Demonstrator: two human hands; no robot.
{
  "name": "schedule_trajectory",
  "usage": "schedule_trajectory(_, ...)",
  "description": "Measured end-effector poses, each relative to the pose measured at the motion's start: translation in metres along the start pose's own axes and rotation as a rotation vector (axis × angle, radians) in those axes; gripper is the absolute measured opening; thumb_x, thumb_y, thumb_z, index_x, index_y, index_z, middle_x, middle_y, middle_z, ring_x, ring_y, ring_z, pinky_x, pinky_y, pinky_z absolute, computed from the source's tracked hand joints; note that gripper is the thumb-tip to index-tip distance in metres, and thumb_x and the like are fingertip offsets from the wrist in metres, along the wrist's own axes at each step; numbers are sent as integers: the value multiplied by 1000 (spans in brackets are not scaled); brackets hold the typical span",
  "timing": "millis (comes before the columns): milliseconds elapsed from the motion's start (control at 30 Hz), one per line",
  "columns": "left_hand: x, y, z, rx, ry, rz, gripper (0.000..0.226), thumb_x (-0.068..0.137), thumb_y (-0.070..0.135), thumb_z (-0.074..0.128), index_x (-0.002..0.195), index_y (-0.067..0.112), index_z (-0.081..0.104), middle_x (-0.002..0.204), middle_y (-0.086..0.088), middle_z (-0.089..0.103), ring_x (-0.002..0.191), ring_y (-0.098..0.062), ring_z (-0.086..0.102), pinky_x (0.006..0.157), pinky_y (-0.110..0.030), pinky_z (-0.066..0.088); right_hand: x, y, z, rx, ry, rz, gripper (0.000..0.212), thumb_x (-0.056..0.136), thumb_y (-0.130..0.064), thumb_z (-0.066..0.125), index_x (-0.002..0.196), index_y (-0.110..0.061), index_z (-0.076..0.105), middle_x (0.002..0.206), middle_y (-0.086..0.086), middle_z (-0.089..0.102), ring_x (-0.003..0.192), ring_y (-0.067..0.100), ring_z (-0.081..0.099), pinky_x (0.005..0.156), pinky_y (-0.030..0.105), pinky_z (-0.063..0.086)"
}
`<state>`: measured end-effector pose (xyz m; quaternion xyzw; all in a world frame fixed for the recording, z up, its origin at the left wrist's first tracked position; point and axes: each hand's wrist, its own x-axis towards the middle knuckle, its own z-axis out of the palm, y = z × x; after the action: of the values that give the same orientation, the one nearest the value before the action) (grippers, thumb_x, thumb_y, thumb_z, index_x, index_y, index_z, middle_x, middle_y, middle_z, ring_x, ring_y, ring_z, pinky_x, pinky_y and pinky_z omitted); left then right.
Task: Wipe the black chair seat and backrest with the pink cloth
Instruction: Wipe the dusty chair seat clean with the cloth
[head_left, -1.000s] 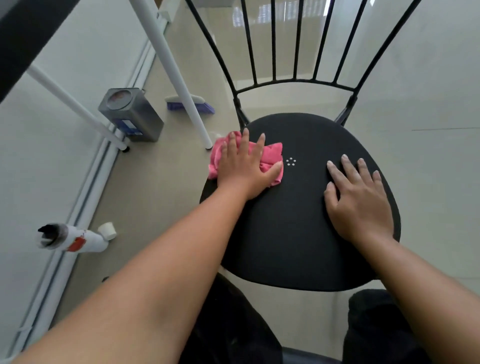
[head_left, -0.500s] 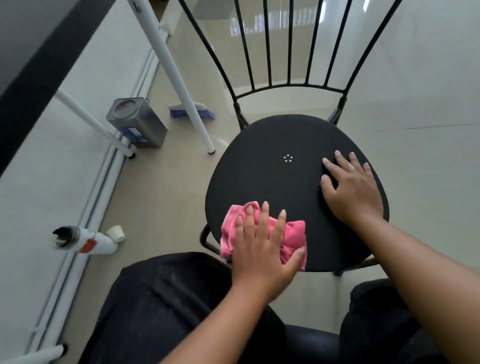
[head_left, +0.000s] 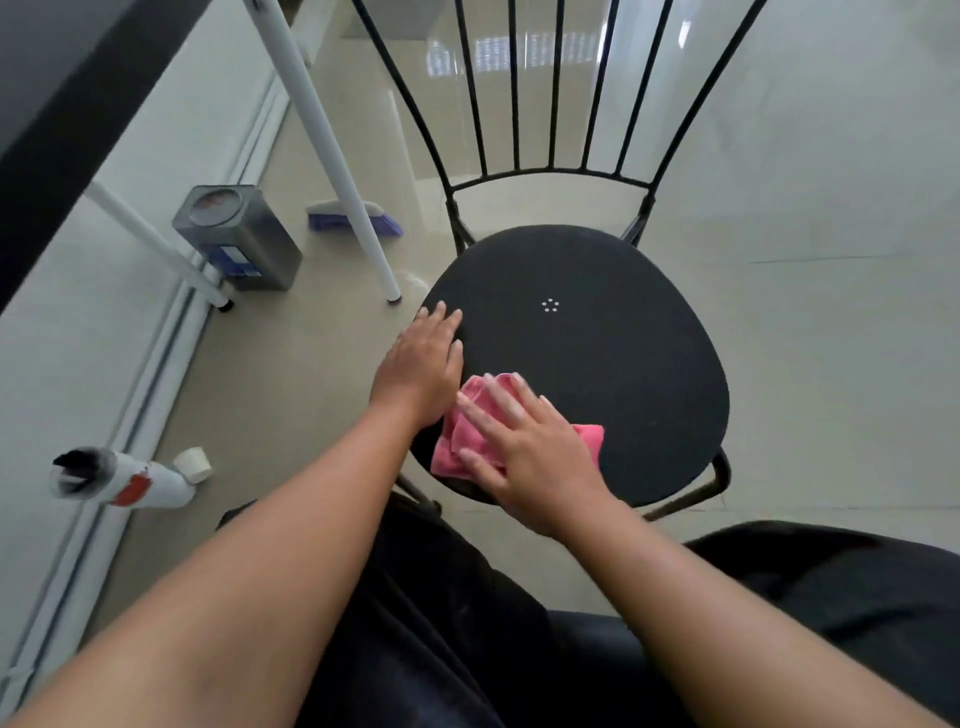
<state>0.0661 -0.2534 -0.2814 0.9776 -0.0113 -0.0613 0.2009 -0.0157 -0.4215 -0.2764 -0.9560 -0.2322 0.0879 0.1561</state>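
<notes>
Pressing flat-fingered, the right hand (head_left: 530, 447) pins the pink cloth (head_left: 457, 441) to the seat (head_left: 613, 374).

bare forearms, no sleeves in view, left hand (head_left: 422, 364) and right hand (head_left: 530, 452) ungloved — dark black trousers

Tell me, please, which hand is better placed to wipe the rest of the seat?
The right hand: it lies flat on the pink cloth at the seat's front left. The left hand rests bare on the left edge.

Both hands flat, right hand (head_left: 530, 447) beside left hand (head_left: 423, 364).
</notes>
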Motion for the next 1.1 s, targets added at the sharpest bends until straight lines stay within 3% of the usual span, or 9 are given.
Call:
schedule_trajectory(200,0,-7,20,84,72,64,48,102,31,33,149,28,34,160,0,23,149,-22,13,121,-39,6,-44,78,1,-251,-14,-24,55,99,-55,20,152,-40,12,161,-6,10,149,22,1,118,50,17)
schedule_trajectory(367,0,-4,25,178,69,76,52,101,38,29,152,29,27,161,-1,19,149,-23,11,121,-40,6,1,157,-40,-220,-8,452,58,94,-61,8,150,-45,8,162,-10,-2,148,15,-11,119,46,7)
schedule_trajectory(467,0,-6,23,186,54,69,55,98,42,25,151,31,28,161,1,18,149,-21,10,121,-39,6,68,152,-42,-156,45,584,59,95,-60,13,151,-43,4,162,-4,-6,148,21,-11,119,48,3)
schedule_trajectory(567,2,-6,21,167,54,57,58,95,45,22,151,33,29,161,4,19,149,-18,10,121,-38,6,95,106,-30,-152,40,428,58,97,-57,14,151,-42,2,162,-4,-9,147,23,-16,119,50,-1)
schedule_trajectory(700,1,-7,23,203,33,65,66,91,51,11,153,31,23,162,3,15,149,-18,7,121,-37,3,34,89,-19,-186,-15,83,55,98,-54,17,151,-44,6,160,-10,-5,148,19,-14,119,46,1)
schedule_trajectory(767,0,-8,25,231,32,71,67,91,53,11,153,31,21,162,2,14,150,-18,6,121,-39,4,18,118,-26,-233,13,131,53,98,-54,17,150,-45,8,160,-12,-2,148,16,-11,120,44,5)
schedule_trajectory(867,1,-9,27,235,40,78,66,91,53,14,153,32,21,162,3,14,150,-17,5,121,-39,5,60,156,-41,-194,31,387,54,99,-54,15,151,-45,6,162,-10,-6,147,15,-14,120,43,3)
schedule_trajectory(1033,-1,-8,24,229,42,58,64,92,55,15,153,36,18,162,7,10,149,-12,0,121,-36,1,155,163,-50,-136,144,611,57,95,-55,16,150,-42,12,161,-1,15,137,32,28,104,49,28)
schedule_trajectory(1100,0,-8,25,228,42,59,63,92,55,17,153,36,18,162,7,10,150,-13,1,121,-36,1,159,162,-49,-164,149,626,57,96,-54,16,151,-40,13,160,-1,19,132,34,34,101,48,30)
